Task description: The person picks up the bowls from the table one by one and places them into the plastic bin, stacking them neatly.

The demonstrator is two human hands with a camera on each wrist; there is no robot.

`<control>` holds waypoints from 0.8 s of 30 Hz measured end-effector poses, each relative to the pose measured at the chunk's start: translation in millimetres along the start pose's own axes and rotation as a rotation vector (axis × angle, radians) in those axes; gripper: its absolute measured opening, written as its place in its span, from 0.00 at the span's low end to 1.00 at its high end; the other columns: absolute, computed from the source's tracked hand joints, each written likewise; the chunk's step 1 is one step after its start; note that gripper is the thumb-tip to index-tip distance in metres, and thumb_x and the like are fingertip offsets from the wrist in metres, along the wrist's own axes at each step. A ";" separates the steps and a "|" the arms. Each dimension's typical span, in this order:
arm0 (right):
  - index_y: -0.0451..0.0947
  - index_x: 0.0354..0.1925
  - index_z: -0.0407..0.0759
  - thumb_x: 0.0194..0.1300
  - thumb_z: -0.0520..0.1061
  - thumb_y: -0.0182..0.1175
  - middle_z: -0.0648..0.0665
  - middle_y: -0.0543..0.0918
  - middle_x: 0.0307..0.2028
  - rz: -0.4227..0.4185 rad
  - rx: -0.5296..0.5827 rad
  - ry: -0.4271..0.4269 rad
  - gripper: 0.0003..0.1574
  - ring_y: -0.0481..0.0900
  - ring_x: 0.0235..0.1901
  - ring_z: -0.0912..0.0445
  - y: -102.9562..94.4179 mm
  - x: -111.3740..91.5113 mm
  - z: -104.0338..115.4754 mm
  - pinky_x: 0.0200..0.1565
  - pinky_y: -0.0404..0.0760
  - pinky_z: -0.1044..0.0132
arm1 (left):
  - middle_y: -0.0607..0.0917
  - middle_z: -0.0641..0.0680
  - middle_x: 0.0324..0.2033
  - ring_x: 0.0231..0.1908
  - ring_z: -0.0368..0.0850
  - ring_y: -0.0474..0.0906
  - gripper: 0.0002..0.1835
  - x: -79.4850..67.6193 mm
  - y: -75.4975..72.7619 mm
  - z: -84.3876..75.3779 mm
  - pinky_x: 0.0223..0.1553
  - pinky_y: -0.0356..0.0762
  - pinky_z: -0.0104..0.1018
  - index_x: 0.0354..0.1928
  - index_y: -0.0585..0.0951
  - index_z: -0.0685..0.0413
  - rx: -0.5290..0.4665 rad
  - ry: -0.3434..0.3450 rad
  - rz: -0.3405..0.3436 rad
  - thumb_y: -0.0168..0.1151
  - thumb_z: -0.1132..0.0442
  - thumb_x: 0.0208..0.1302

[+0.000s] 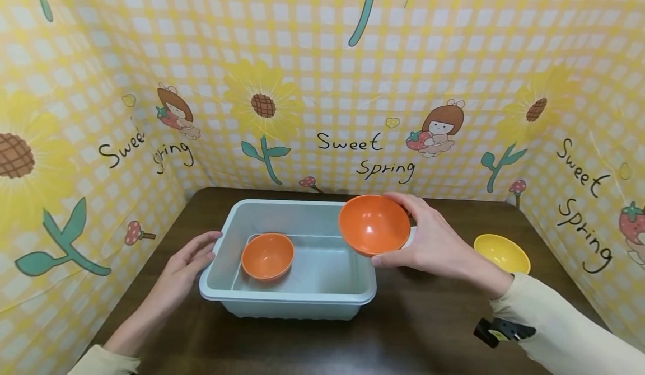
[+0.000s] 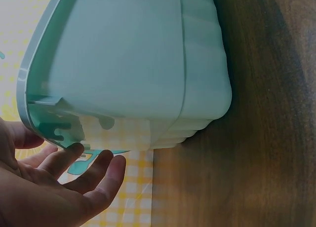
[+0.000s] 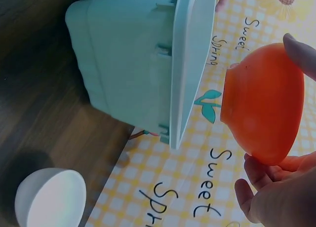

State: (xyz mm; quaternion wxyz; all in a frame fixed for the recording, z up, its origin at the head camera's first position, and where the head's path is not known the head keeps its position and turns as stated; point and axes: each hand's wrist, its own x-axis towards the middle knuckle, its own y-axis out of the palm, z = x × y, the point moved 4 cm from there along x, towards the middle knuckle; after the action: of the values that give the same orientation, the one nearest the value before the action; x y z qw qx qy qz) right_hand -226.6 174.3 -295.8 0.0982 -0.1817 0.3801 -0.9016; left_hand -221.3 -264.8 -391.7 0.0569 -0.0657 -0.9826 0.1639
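My right hand (image 1: 428, 240) grips an orange bowl (image 1: 374, 225) by its right side, fingers at the far rim and thumb at the near side. It is tilted and held above the right end of a pale blue-green plastic basin (image 1: 292, 312). Inside the basin, toward the left, sits another orange bowl (image 1: 268, 256), with a thin pale edge showing behind it. My left hand (image 1: 181, 268) touches the basin's left rim from outside with loosely bent fingers. In the left wrist view the fingertips (image 2: 116, 167) hang beside the basin wall.
A yellow bowl (image 1: 501, 253) stands on the dark wooden table (image 1: 433, 324) at the right. The right wrist view shows a white bowl (image 3: 52, 197) on the table, mostly hidden behind the right hand in the head view. Yellow checked cloth (image 1: 322, 84) surrounds the table's back and sides.
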 end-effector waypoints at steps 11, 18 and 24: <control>0.67 0.75 0.54 0.41 0.70 0.85 0.50 0.74 0.65 0.050 0.019 -0.065 0.68 0.74 0.58 0.52 15.7 18.1 20.8 0.52 0.80 0.50 | 0.69 0.69 0.73 0.57 0.21 0.72 0.25 -0.2 -0.5 0.7 0.50 0.77 0.28 0.78 0.64 0.62 0.054 -0.016 -0.007 0.48 0.60 0.85; 0.68 0.74 0.52 0.40 0.67 0.85 0.51 0.75 0.62 0.073 0.027 -0.078 0.67 0.73 0.57 0.53 26.2 28.6 32.5 0.51 0.80 0.51 | 0.69 0.69 0.73 0.60 0.25 0.71 0.27 -0.3 -0.9 1.6 0.50 0.76 0.27 0.79 0.62 0.61 0.073 -0.027 -0.009 0.48 0.59 0.86; 0.70 0.72 0.52 0.39 0.66 0.86 0.52 0.76 0.61 0.091 0.045 -0.094 0.65 0.72 0.57 0.55 35.2 38.5 39.1 0.51 0.80 0.53 | 0.70 0.69 0.73 0.60 0.25 0.73 0.26 0.8 0.5 0.3 0.50 0.76 0.27 0.78 0.63 0.62 0.070 -0.016 -0.012 0.48 0.60 0.86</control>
State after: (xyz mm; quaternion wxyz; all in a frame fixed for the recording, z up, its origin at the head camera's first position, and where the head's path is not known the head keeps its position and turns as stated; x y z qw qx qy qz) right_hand -244.7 112.4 -286.2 0.1607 -0.2039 0.3624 -0.8951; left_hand -222.1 -264.3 -392.0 0.0522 -0.0565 -0.9771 0.1983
